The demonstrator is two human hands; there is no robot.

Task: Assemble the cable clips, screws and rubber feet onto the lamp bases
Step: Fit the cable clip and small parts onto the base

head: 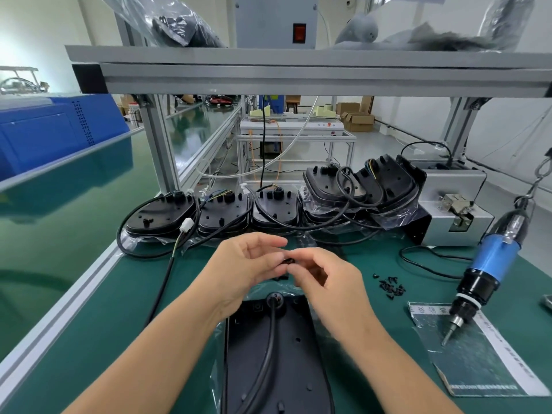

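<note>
A black lamp base [254, 354] lies upside down on the green mat right in front of me, with a black cable [270, 333] running along it from a round grommet at its far end. Above that far end my left hand [242, 264] and my right hand [325, 273] meet. Between their fingertips they pinch a small black cable clip [288, 260]. A few more small black parts lie on the mat just under the hands. A pile of black screws [391, 286] lies on the mat to the right.
A row of black lamp bases [268, 210] with cables, some in plastic bags, lines the back of the bench. A blue electric screwdriver [484, 273] hangs at the right, tip over a plastic-wrapped sheet [478, 354]. A grey metal box [457, 204] stands behind.
</note>
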